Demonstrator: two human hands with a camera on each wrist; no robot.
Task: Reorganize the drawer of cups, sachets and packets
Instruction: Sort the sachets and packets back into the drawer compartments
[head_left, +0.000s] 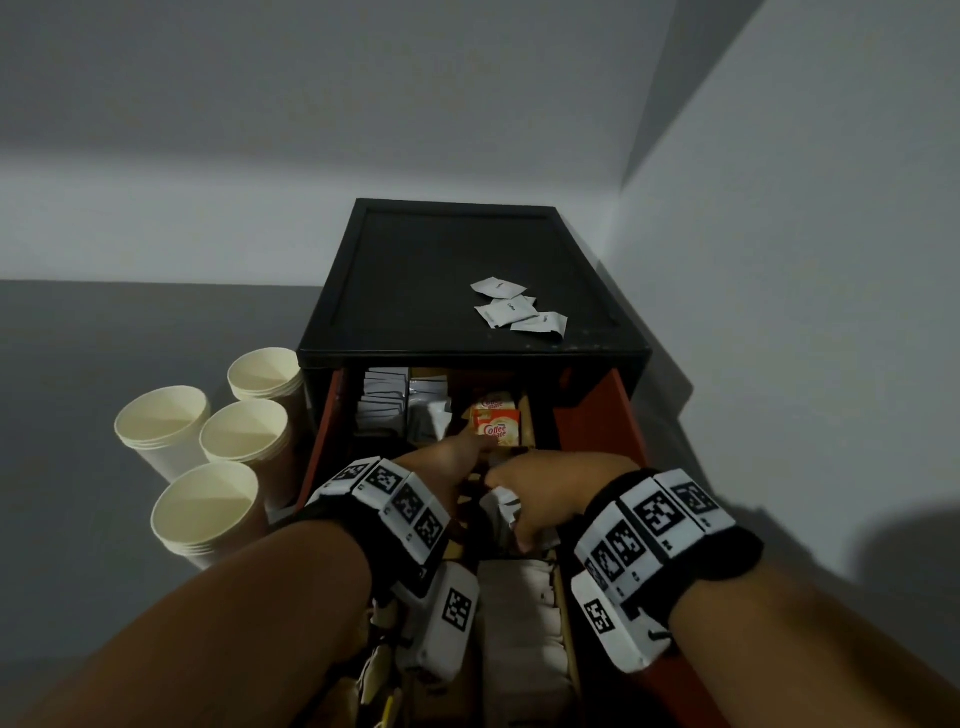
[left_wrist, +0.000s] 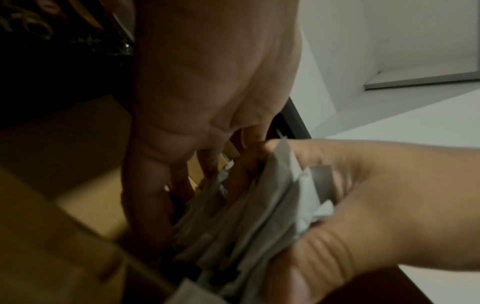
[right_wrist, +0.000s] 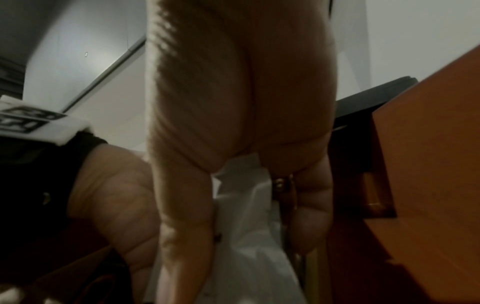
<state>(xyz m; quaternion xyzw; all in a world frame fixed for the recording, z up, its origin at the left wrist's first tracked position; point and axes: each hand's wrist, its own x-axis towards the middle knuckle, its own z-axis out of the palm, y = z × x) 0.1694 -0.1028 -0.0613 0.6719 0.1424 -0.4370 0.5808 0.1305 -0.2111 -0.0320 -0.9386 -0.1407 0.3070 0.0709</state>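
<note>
Inside the open drawer (head_left: 597, 415), the right hand (head_left: 545, 493) grips a bundle of white sachets (head_left: 501, 512), likely to regroup them, while the left hand (head_left: 441, 462) reaches in beside it with fingers extended, holding nothing visible.

Dim, flat lighting throughout; the wrist views are murky and soft. Head view: pale grey-white wall (head_left: 260, 130) fills the upper left of the frame, a second wall (head_left: 805, 234) takes the upper right, and they meet at a vertical corner right of centre. Grey floor (head_left: 104, 338) runs across the left and lower left, with a darker shadow patch at lower right. Black cabinet (head_left: 441, 270) stands at centre frame, pushed into that corner; its top is flat with a raised rim. In the left wrist view, a pale ledge or frame edge (left_wrist: 420, 79) crosses the upper right; which fixture it belongs to can't be told.
</note>
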